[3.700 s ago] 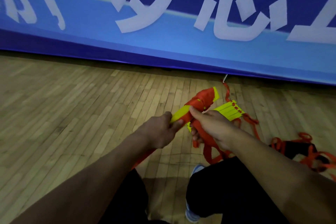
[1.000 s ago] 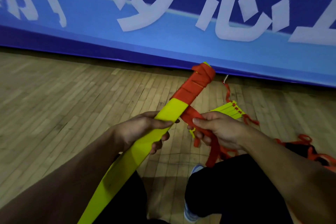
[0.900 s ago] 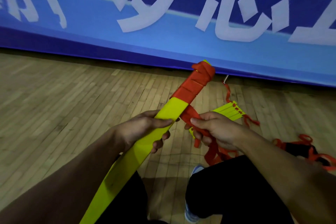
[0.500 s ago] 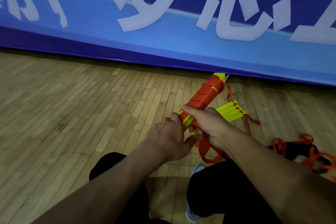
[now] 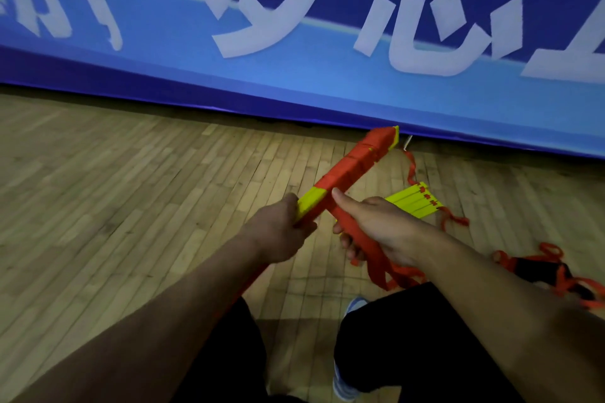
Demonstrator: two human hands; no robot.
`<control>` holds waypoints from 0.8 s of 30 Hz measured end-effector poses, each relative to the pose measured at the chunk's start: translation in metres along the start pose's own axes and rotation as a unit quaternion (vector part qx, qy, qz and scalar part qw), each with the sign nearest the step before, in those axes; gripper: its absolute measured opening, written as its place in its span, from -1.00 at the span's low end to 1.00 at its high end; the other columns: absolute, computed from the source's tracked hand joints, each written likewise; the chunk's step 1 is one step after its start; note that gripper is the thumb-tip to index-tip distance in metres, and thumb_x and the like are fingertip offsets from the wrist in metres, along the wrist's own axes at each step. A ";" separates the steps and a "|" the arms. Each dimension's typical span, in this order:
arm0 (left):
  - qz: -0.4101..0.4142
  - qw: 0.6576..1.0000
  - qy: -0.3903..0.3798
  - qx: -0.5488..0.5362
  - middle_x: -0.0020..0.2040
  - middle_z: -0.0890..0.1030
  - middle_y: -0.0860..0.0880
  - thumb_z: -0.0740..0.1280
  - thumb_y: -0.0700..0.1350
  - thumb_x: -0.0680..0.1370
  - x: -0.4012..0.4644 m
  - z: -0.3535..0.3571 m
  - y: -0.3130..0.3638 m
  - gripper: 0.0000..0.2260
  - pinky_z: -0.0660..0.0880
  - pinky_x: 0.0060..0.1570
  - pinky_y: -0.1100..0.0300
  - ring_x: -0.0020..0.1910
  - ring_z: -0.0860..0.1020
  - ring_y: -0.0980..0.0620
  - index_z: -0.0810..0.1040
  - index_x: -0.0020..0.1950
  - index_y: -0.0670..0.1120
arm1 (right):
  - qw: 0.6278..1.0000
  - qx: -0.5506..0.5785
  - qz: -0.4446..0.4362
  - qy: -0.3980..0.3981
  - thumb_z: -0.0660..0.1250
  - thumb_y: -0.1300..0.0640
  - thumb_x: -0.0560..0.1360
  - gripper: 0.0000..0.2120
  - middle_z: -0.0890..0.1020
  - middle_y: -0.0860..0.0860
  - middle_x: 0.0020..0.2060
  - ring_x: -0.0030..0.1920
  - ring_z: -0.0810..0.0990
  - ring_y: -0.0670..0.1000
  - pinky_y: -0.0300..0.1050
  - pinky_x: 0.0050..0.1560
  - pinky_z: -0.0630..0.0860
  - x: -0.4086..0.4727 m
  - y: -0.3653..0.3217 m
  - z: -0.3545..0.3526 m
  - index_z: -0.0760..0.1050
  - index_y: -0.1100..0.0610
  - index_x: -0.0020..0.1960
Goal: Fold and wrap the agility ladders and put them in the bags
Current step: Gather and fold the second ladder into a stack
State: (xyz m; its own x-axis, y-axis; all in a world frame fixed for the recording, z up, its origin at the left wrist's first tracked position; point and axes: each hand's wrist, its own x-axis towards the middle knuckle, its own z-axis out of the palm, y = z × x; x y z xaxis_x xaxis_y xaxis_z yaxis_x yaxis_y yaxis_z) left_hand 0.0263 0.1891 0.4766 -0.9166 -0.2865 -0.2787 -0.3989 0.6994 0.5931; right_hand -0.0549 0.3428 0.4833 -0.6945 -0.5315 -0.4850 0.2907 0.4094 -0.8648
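head view: person crouched on pale wooden plank floor (image 5: pixel 137 193), black trousers and a blue-white shoe (image 5: pixel 347 383) at bottom. left hand (image 5: pixel 278 232) fisted around the near yellow end of a bundle of stacked yellow plastic ladder rungs (image 5: pixel 350 173), fingers closed tight on it. bundle is held off the floor, angled up and away to the right, far tip near the base of the wall banner. most of its length is wound with flat orange webbing strap (image 5: pixel 360 239), only a short yellow patch bare next to the left fist and a yellow sliver at the far tip. right hand (image 5: pixel 379 229) grips the loose run of that strap just below the bundle, thumb pressed on top where strap meets bundle, fingers curled under it. strap tail drops from the right hand into loops above the right knee. second fan of yellow rungs with orange strap tabs (image 5: pixel 414 203) lies on the floor just behind the right hand. further right on the floor, a dark bag tangled with orange straps (image 5: pixel 537 271), blurry, partly cut by the right forearm. blue wall banner with large white characters (image 5: pixel 294 10) fills the top.
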 end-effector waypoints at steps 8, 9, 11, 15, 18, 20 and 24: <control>0.128 0.977 0.013 0.169 0.12 0.53 -0.15 -0.03 0.27 0.63 -0.009 0.012 0.000 -0.48 0.47 0.08 0.03 0.08 0.53 -0.09 0.18 0.49 0.00 | 0.996 0.017 -0.032 0.079 0.34 -0.12 0.56 -0.60 0.42 -0.02 -0.58 -0.61 0.35 -0.05 -0.21 -0.49 0.32 0.010 0.005 0.004 0.50 0.14 -0.31; 0.108 0.991 -0.009 0.076 0.10 0.56 -0.09 0.03 0.25 0.64 -0.007 0.003 -0.002 -0.53 0.48 -0.02 0.10 0.02 0.56 -0.01 0.25 0.47 0.04 | 0.997 0.025 -0.040 0.069 0.34 -0.10 0.56 -0.61 0.42 -0.01 -0.56 -0.60 0.34 -0.05 -0.20 -0.47 0.31 0.010 0.007 0.002 0.51 0.15 -0.30; 0.033 0.986 -0.067 -0.149 0.08 0.61 0.00 0.21 0.25 0.59 -0.004 -0.010 -0.011 -0.54 0.53 -0.11 0.14 0.01 0.61 0.03 0.35 0.42 0.07 | 0.996 0.058 -0.066 0.033 0.34 -0.07 0.57 -0.63 0.41 0.01 -0.53 -0.58 0.32 -0.05 -0.18 -0.45 0.27 0.007 0.007 -0.002 0.53 0.19 -0.25; -0.046 0.855 -0.270 -0.441 -0.05 0.67 -0.15 0.44 0.13 0.42 -0.010 -0.010 -0.027 -0.49 0.62 -0.24 0.03 -0.18 0.68 -0.17 0.53 0.25 -0.13 | 0.987 0.095 -0.127 -0.036 0.30 -0.04 0.58 -0.67 0.46 0.04 -0.50 -0.56 0.38 -0.03 -0.20 -0.50 0.31 0.002 0.006 -0.004 0.54 0.20 -0.20; -0.019 0.885 -0.209 -0.417 -0.23 0.55 -0.15 0.40 -0.02 0.53 -0.012 -0.010 -0.023 -0.73 0.48 -0.42 0.15 -0.42 0.52 -0.07 0.54 0.11 -0.16 | 0.995 0.024 -0.093 -0.018 0.27 -0.14 0.58 -0.56 0.54 0.08 -0.47 -0.53 0.49 0.02 -0.19 -0.46 0.41 0.000 0.003 -0.008 0.55 0.25 -0.15; -0.034 0.943 -0.143 -0.299 -0.18 0.55 -0.11 0.35 0.01 0.60 -0.006 -0.012 -0.017 -0.78 0.49 -0.38 0.13 -0.35 0.53 -0.02 0.50 0.14 -0.10 | 0.998 -0.024 -0.052 -0.005 0.23 -0.24 0.57 -0.46 0.57 0.11 -0.44 -0.49 0.54 0.05 -0.15 -0.41 0.46 -0.001 0.004 -0.010 0.56 0.27 -0.10; -0.038 0.999 0.008 0.008 -0.10 0.53 -0.03 0.23 0.08 0.64 -0.001 0.007 0.000 -0.64 0.45 -0.32 0.23 -0.24 0.52 0.07 0.29 0.36 -0.05 | 1.000 0.009 -0.016 0.012 0.20 -0.35 0.53 -0.39 0.57 0.09 -0.46 -0.49 0.55 0.04 -0.18 -0.43 0.46 0.003 0.005 0.000 0.56 0.23 -0.13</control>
State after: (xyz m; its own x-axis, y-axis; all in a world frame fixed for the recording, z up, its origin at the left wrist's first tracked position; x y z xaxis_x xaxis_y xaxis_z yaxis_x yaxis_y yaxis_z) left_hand 0.0275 0.1942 0.4716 -0.8839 -0.3497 -0.3105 -0.4673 0.6859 0.5578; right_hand -0.0555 0.3428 0.4772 -0.7188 -0.5260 -0.4546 0.2806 0.3787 -0.8820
